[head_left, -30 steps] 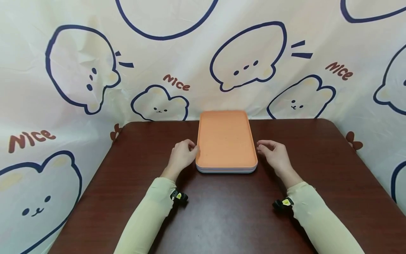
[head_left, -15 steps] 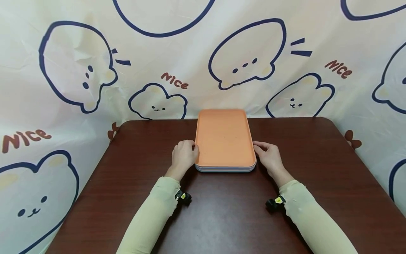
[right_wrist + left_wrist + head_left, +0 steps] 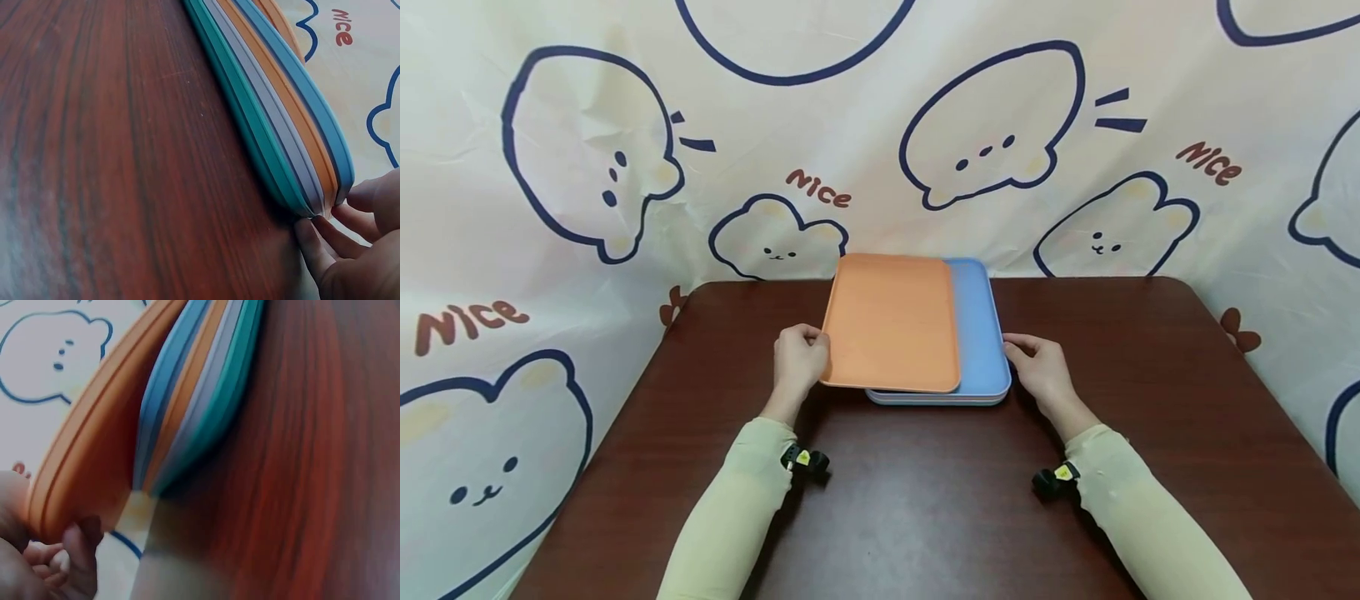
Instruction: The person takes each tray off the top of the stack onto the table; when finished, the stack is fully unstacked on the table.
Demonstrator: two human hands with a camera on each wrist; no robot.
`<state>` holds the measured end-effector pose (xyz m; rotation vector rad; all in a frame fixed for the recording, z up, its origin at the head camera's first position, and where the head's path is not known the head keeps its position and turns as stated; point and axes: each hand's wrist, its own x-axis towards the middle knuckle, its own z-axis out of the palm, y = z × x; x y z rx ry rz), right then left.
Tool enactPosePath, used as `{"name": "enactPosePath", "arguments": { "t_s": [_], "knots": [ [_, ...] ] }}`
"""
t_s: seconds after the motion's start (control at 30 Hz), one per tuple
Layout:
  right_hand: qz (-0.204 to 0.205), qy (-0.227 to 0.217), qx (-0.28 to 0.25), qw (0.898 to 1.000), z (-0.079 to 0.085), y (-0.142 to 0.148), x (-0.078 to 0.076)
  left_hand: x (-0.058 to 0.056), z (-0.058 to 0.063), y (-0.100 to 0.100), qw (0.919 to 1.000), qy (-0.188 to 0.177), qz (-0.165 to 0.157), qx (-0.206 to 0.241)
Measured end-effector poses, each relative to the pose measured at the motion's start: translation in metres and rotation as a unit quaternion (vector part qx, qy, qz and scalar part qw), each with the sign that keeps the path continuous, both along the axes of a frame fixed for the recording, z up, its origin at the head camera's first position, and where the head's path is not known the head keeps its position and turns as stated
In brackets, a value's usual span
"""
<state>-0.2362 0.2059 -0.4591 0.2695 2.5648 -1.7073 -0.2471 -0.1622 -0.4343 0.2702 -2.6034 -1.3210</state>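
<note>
My left hand grips the left edge of an orange tray, thumb on the rim and fingers curled beneath it. Raised and shifted left, this tray overlaps a blue tray on top of the stack. Below the blue one, the right wrist view shows a second orange tray, a lavender tray and a teal tray at the bottom. My right hand holds the stack's right side, its thumb by the blue rim and its fingers spread down along the lower trays.
The stack stands near the far edge of a dark brown wooden table. Behind and beside the table hangs a pale curtain with bear drawings. Each wrist carries a small black camera.
My left hand has gripped the top orange tray and moved it up and to the left, uncovering part of the blue tray. The right hand has come in against the stack's right side.
</note>
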Motion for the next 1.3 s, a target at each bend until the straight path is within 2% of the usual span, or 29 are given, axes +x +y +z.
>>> {"name": "enactPosePath", "arguments": {
  "t_s": [0.3,0.7,0.97,1.2,1.3],
  "knots": [
    [0.004,-0.005,-0.005,1.000,0.000,0.003,0.000,-0.002,-0.009,-0.038,0.9992,0.012,0.036,-0.010],
    [0.006,-0.015,-0.007,1.000,0.003,0.003,0.000,0.004,-0.006,-0.096,0.9967,0.009,0.080,0.006],
    [0.008,-0.011,-0.006,1.000,0.003,0.001,0.000,0.012,-0.004,-0.144,0.9943,-0.004,0.106,-0.010],
    [0.008,-0.012,-0.004,1.000,0.002,0.002,0.000,0.012,-0.011,-0.179,0.9913,-0.031,0.126,-0.021],
    [0.009,-0.009,-0.003,1.000,0.002,0.001,-0.001,0.011,-0.015,-0.188,0.9869,-0.047,0.154,-0.009]
  ]
}}
